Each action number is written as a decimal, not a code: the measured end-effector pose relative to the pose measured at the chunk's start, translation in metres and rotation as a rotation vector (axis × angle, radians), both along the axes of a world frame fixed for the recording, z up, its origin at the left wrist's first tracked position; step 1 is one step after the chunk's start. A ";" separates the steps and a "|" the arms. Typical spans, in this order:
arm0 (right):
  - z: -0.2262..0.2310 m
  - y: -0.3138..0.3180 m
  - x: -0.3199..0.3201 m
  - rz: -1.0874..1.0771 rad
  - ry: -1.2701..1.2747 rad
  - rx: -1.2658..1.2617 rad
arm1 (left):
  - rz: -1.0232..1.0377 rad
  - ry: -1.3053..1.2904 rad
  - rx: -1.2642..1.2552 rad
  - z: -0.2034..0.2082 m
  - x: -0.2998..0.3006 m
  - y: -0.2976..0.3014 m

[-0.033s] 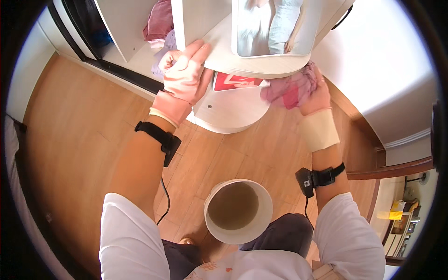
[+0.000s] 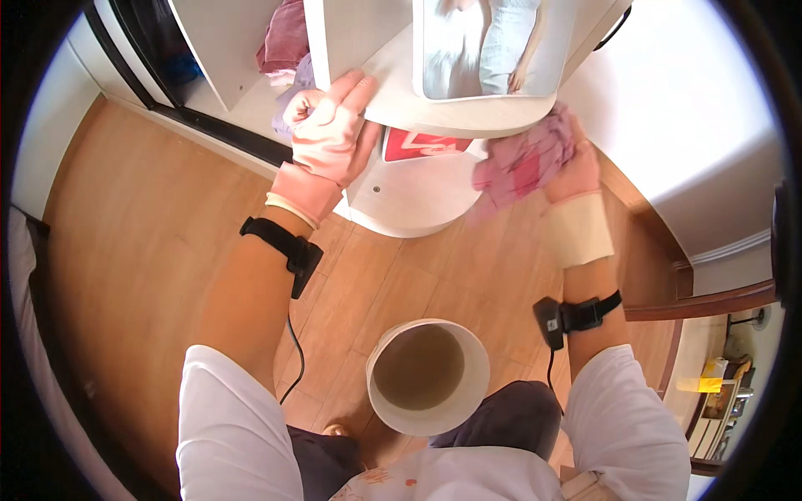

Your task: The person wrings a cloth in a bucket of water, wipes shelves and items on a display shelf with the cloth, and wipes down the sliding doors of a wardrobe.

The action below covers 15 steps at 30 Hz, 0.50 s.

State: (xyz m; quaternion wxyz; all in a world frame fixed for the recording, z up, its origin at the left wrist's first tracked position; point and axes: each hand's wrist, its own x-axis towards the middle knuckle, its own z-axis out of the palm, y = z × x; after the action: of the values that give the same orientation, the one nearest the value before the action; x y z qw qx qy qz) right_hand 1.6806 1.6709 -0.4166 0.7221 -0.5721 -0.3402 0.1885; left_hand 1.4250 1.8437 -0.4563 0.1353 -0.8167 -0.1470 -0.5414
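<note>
My left hand (image 2: 327, 125), in a pink rubber glove, braces on the front edge of the pale wooden shelf (image 2: 393, 100), two fingers over the top and the thumb lower down by its underside. In my gloved right hand (image 2: 576, 167) is a bunched pink checked cloth (image 2: 522, 163), slightly blurred, by the shelf's rounded right end. Part of the cloth hangs below the fingers. On the upper shelf stands a framed picture (image 2: 493, 58). Beneath it a red and white card or box (image 2: 424, 145) sits above the lower rounded shelf (image 2: 418, 196).
A white bucket (image 2: 376, 401) of murky water stands on the wooden floor (image 2: 167, 242) close to my legs. Folded clothes (image 2: 284, 37) lie in the cabinet compartment at left. The white wall (image 2: 685, 92) rises at right. Cables run from the black wrist straps.
My right hand has shifted slightly right and down with the cloth, which now spreads and hangs lower. My left hand stays put.
</note>
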 end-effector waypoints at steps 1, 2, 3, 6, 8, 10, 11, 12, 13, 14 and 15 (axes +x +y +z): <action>0.013 -0.006 -0.005 0.186 0.714 0.280 | 0.007 0.023 -0.017 -0.002 -0.001 -0.003; 0.005 0.000 0.022 0.060 0.393 0.268 | 0.004 -0.004 -0.005 0.001 0.008 -0.005; -0.010 -0.007 0.042 0.046 0.392 0.269 | -0.010 -0.003 -0.007 0.002 0.013 -0.009; -0.002 0.019 -0.009 -0.244 0.117 -0.054 | 0.004 0.021 -0.077 -0.004 0.018 -0.008; -0.002 0.013 -0.059 -0.107 0.305 0.107 | 0.029 0.058 -0.072 0.000 0.010 -0.010; -0.016 0.005 -0.089 -0.017 0.344 0.079 | 0.072 0.124 -0.083 -0.002 -0.001 -0.008; -0.041 0.010 -0.084 0.057 0.231 0.132 | 0.075 0.147 -0.072 0.002 -0.001 -0.006; -0.079 0.013 -0.076 0.125 0.114 0.180 | 0.063 0.163 -0.082 0.005 0.004 -0.008; -0.110 0.012 -0.075 0.129 -0.035 0.020 | 0.058 0.183 -0.089 0.008 0.006 -0.011; -0.138 0.012 -0.077 0.140 -0.173 -0.142 | 0.036 0.166 -0.054 0.006 0.008 -0.012; -0.159 0.024 -0.075 0.286 -0.409 -0.193 | -0.004 0.145 -0.036 0.007 0.012 -0.011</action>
State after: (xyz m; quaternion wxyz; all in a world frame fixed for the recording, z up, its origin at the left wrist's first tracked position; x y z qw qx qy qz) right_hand 1.6057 1.6952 -0.5752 0.5463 -0.6107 -0.5369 0.2007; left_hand 1.4372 1.8327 -0.4493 0.1296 -0.8563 -0.1450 -0.4784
